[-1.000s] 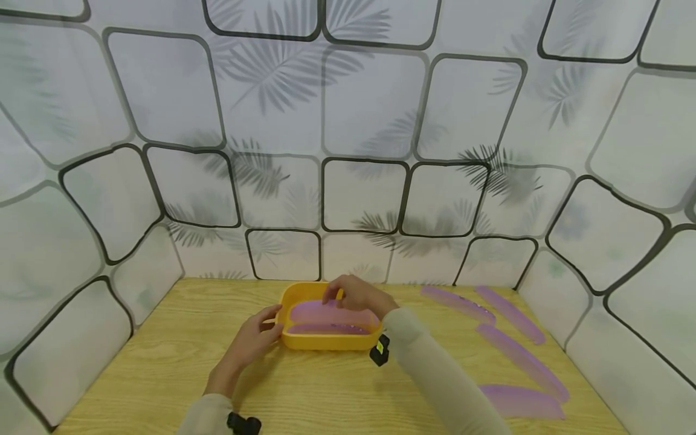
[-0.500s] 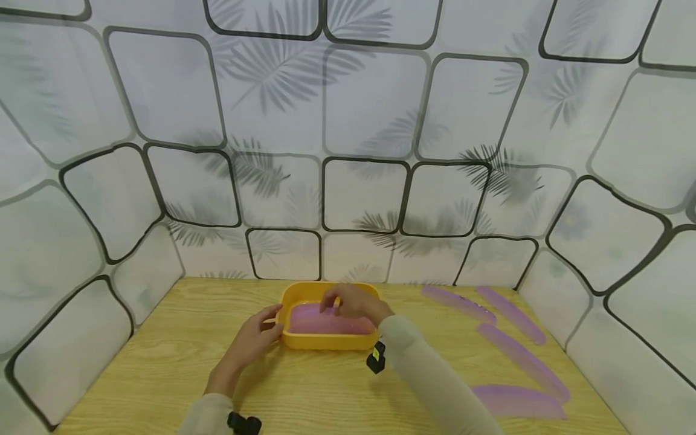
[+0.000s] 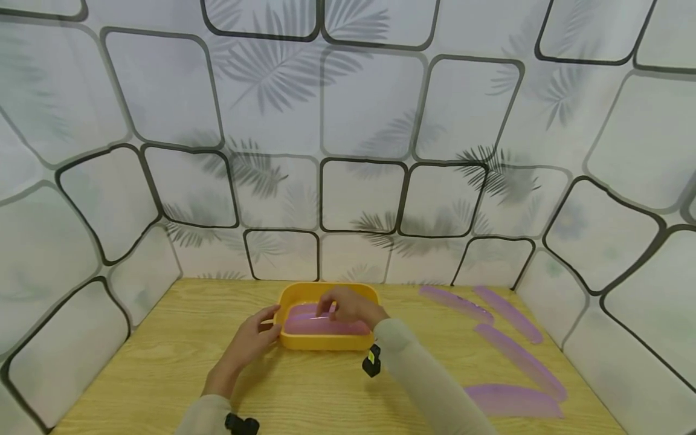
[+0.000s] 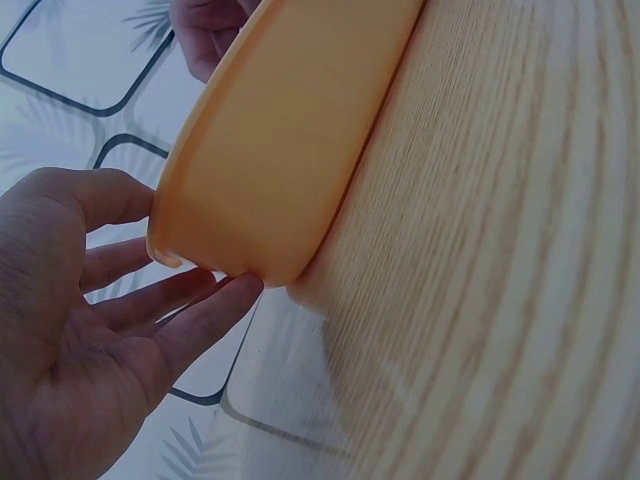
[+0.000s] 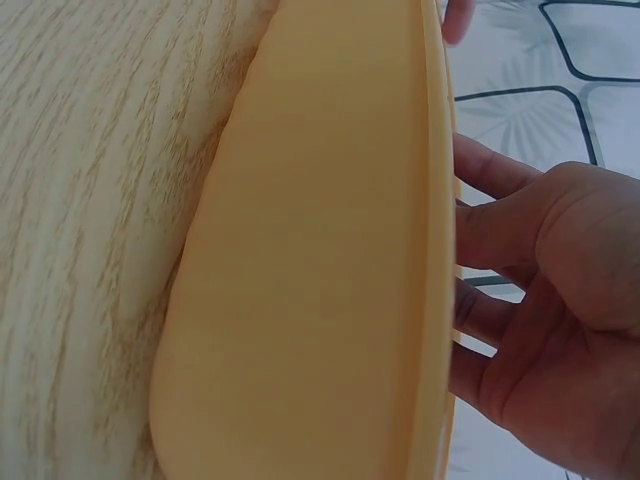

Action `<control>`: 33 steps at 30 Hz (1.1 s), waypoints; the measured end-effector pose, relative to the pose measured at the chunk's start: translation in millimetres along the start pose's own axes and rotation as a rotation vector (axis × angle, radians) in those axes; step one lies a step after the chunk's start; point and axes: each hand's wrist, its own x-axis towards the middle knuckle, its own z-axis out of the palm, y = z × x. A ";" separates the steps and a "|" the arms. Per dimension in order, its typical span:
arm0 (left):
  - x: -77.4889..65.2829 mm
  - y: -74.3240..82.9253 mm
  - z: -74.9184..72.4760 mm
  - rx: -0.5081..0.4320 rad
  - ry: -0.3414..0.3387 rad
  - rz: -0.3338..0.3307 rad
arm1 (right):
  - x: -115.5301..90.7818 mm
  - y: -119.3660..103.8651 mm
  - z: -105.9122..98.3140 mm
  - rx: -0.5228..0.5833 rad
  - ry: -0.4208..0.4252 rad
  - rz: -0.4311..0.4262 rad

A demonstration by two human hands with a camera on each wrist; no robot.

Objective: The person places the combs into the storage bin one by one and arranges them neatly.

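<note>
So the yellow tray (image 3: 326,343) sits toward the back of the wood table (image 3: 163,362), far rim nearly lined up with the table's back edge in the head view, right by the patterned wall (image 3: 277,121). Wood runs wide to its left and in front, so there's decent room those ways. Off to the right, 4 purple strips (image 3: 519,359) lie apart from the tray, and the 2 closest to the person meet at an end. Left hand (image 3: 255,334) has its fingers spread, tips against the outside of the tray's left end. Right hand (image 3: 348,304) reaches in over the tray's right side, fingers bent down. The front purple piece (image 3: 326,327) lies inside the tray, just under those fingertips, with the back purple piece (image 3: 301,309) behind it. Whether the right fingers are pinching the front one, I honestly can't tell; in the right wrist view the tray's rim hides the tips.
</note>
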 end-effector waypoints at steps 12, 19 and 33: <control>-0.9 2.7 0.7 0.019 0.011 -0.001 | 3.2 1.1 2.6 0.019 -0.010 0.027; -0.7 2.6 0.2 0.009 0.007 0.002 | 1.5 -0.5 2.9 0.027 -0.024 0.034; -1.4 1.8 -0.2 -0.016 -0.006 0.008 | 0.2 5.3 7.4 0.015 -0.051 0.103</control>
